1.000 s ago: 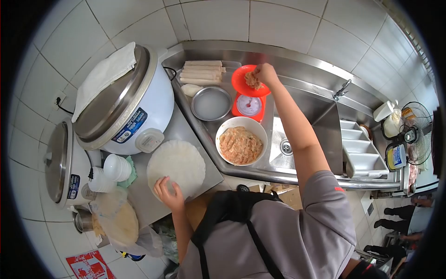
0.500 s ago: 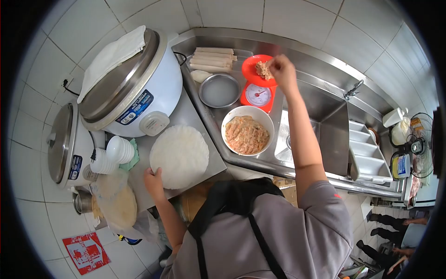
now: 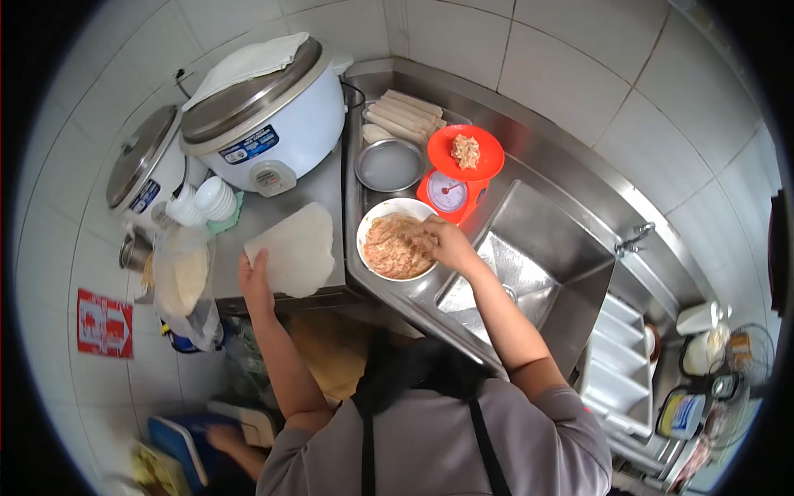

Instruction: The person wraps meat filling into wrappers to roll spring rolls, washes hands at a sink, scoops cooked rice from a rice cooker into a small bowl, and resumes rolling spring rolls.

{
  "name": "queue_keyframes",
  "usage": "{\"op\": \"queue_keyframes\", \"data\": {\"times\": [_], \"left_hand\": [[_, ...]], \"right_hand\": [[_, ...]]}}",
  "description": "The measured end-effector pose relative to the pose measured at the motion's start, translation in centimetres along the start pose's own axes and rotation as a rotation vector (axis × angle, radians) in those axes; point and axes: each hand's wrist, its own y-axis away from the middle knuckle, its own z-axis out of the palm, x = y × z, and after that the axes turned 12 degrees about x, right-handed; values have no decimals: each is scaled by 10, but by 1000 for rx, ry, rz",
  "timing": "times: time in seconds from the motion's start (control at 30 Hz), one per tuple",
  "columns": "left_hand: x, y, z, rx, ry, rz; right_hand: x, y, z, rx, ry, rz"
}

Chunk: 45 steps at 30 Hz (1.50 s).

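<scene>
My left hand [image 3: 258,281] pinches the near left edge of a thin white wrapper sheet [image 3: 299,252] on the steel counter. The sheet's upper left edge looks straight, as if folded over. My right hand [image 3: 447,241] is at the right side of a white bowl [image 3: 361,246], its fingers curled into the orange-flecked minced filling [image 3: 393,252]. Beyond the bowl stands a red kitchen scale [image 3: 447,192]. A lump of filling [image 3: 466,151] rests on its red pan [image 3: 490,157].
Rolled wrappers [image 3: 405,112] lie behind a round metal pan of cloudy liquid [image 3: 389,165]. A large rice cooker [image 3: 306,124] and small white bowls [image 3: 217,198] stand left. The sink [image 3: 571,240] is right. Another person's hand [image 3: 227,438] shows by a blue cooler [image 3: 178,446].
My right hand has left the lump on the scale pan and come down into the bowl of filling. The wrapper sheet's left side has lifted or folded. The camera view has turned.
</scene>
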Motion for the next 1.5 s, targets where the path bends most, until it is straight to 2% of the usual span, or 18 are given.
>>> {"op": "queue_keyframes", "data": {"times": [0.03, 0.1, 0.13, 0.17, 0.27, 0.4, 0.5, 0.67, 0.87, 1.03, 1.17, 1.4, 1.5], "left_hand": [[16, 21, 11, 12, 58, 10], [53, 72, 36, 81, 148, 90], [63, 95, 44, 122, 190, 129], [65, 112, 44, 122, 181, 150], [74, 160, 29, 152, 105, 181], [89, 217, 12, 215, 1, 113], [96, 260, -5, 285, 36, 45], [98, 334, -57, 376, 7, 42], [111, 438, -113, 572, 92, 93], [114, 509, -151, 748, 205, 149], [126, 542, -165, 908, 425, 129], [111, 574, -186, 1044, 571, 246], [107, 582, -192, 1038, 689, 193]], "right_hand": [[13, 3, -2, -1, -3, -68], [31, 5, -1, 63, -308, 32], [28, 6, -2, 84, -460, 90], [25, 8, -4, 87, -731, 272], [25, 12, -6, 203, -871, 421], [30, 19, -14, 210, -1005, 404], [22, 28, -34, 275, -1006, 373], [5, 59, -72, 356, -1144, 292], [-8, 124, -93, 354, -1279, 318], [-36, 168, -91, 255, -1251, 281], [-51, 192, -104, 280, -1209, 219], [-62, 184, -150, 375, -1333, 74], [-65, 175, -162, 350, -1322, 47]]}}
